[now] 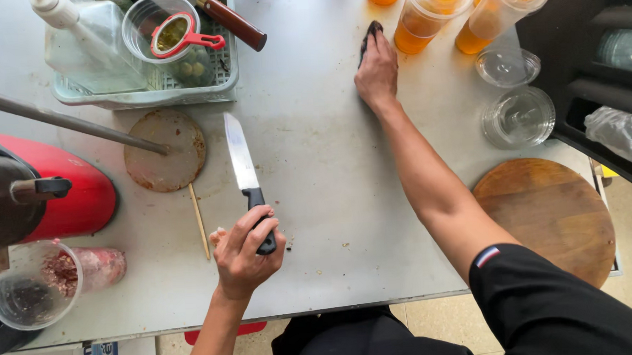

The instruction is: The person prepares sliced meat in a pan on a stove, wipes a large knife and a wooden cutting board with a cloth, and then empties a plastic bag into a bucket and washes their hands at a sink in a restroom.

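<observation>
Seen from above, a worn grey metal table (317, 199) carries a red machine (61, 196) at far left and a round stained board (164, 150) beside it. Near the front edge, the left hand (245, 255) has its fingers (251, 226) wrapped around the black handle of a kitchen knife (243, 166), blade pointing away. Farther right, the right hand (377, 72) presses a dark cloth (368, 39) flat, fingers closed over it, just beside cups of orange drink (423, 16).
</observation>
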